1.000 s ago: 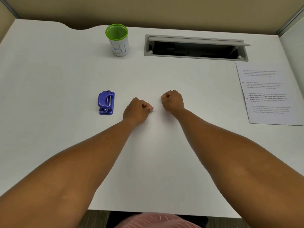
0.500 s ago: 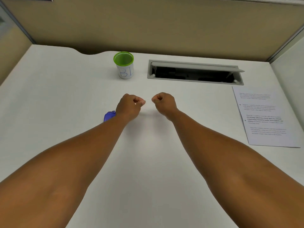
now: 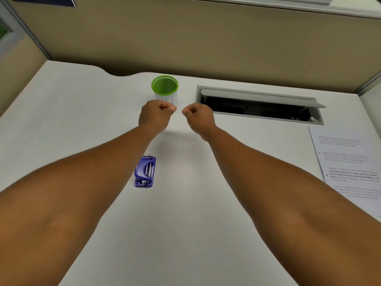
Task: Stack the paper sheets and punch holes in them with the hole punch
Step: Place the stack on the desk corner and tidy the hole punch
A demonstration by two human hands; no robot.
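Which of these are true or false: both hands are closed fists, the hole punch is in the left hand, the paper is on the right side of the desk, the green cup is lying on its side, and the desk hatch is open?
1. Both hands are closed fists. True: the left hand and right hand are clenched and hold nothing.
2. The hole punch is in the left hand. False: it lies on the desk, untouched.
3. The paper is on the right. True.
4. The green cup lies sideways. False: it stands upright.
5. The desk hatch is open. True.
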